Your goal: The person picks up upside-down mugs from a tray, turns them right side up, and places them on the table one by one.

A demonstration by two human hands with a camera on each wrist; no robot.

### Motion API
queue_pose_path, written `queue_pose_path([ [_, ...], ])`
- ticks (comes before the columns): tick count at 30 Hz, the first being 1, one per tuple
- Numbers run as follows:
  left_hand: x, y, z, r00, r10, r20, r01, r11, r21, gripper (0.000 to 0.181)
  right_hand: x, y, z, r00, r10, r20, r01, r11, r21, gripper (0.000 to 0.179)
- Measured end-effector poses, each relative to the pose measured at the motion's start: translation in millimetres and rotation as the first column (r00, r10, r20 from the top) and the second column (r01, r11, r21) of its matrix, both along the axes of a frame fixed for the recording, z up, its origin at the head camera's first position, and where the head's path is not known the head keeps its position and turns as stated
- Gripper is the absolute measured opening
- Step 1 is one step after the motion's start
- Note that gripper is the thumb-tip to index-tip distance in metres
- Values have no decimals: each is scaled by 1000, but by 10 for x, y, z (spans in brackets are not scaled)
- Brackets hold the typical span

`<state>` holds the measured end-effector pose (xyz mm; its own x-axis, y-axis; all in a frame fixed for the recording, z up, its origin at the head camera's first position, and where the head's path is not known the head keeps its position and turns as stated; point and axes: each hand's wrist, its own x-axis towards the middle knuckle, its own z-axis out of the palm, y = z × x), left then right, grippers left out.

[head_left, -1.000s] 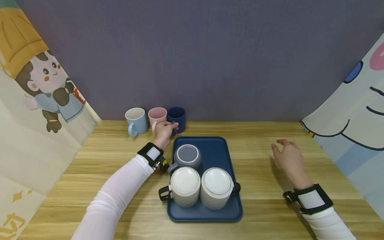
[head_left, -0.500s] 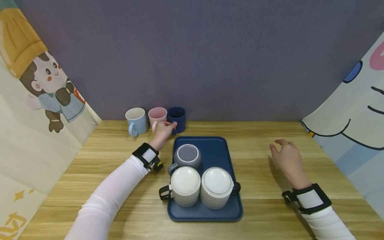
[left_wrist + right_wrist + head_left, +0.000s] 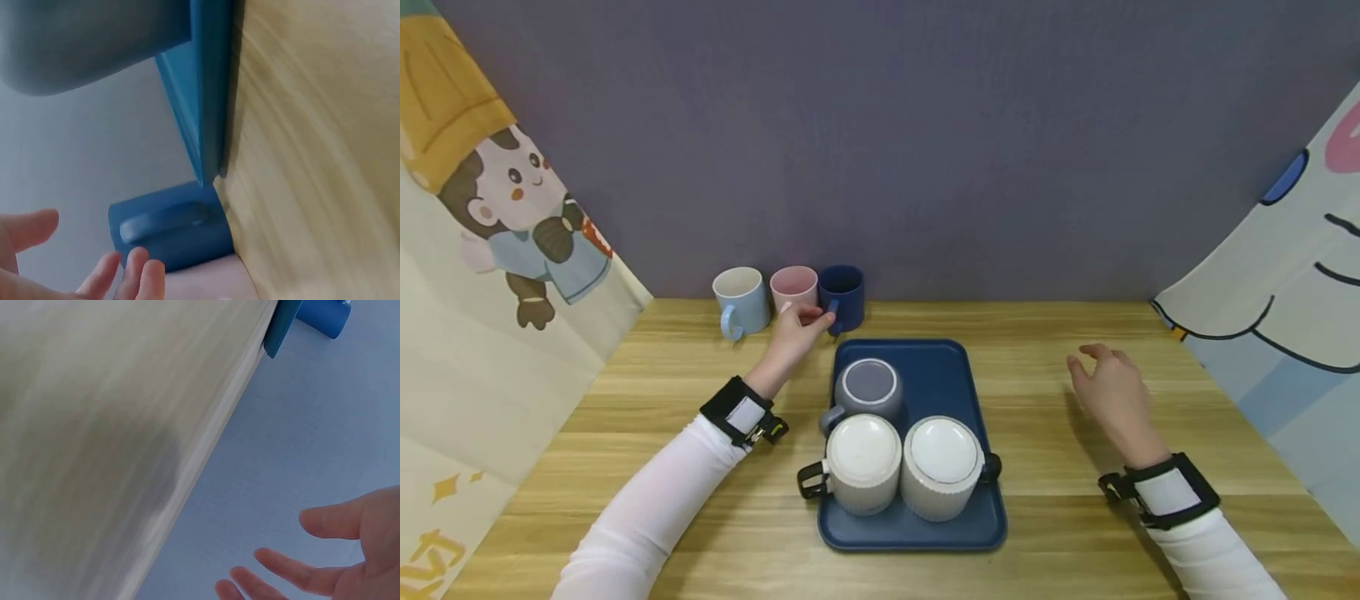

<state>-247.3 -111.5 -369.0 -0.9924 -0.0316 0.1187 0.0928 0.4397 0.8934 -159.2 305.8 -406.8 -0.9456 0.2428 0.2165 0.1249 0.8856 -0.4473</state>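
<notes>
In the head view, my left hand (image 3: pixel 793 332) is beside the handle of a navy mug (image 3: pixel 848 293) by the back wall. The left wrist view shows its thumb and fingers spread apart, near the handle of the navy mug (image 3: pixel 197 244) without curling round it. A pink mug (image 3: pixel 793 282) stands upright between the navy one and a light blue mug (image 3: pixel 747 310), partly behind my left hand. My right hand (image 3: pixel 1112 396) hovers over the table on the right, fingers loosely bent and holding nothing; the right wrist view shows its thumb apart from the fingers (image 3: pixel 294 570).
A dark blue tray (image 3: pixel 928 367) lies at the middle of the wooden table (image 3: pixel 1052 533). On it, upside down, are a grey mug (image 3: pixel 871 385) and two ribbed white mugs, left (image 3: pixel 863 454) and right (image 3: pixel 943 458), with black handles. A grey-purple wall (image 3: pixel 925 167) stands behind.
My left hand has drawn back leftward and toward me from the navy mug's handle. The mugs have stayed in place. My right hand has drifted slightly left.
</notes>
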Motion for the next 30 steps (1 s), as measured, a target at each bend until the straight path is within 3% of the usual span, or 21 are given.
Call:
queue_pose_path([
  [11, 98, -164, -53, 999, -28, -17, 29, 999, 39, 34, -203, -47, 15, 998, 42, -39, -43, 999, -7, 47],
  [16, 185, -146, -93, 999, -46, -25, 46, 999, -2, 32, -291, -61, 26, 993, 68, -93, -68, 998, 5, 43],
  [30, 378, -88, -119, 994, -111, 17, 111, 994, -19, 32, -502, -92, -14, 989, 113, -92, -113, 994, 5, 43],
])
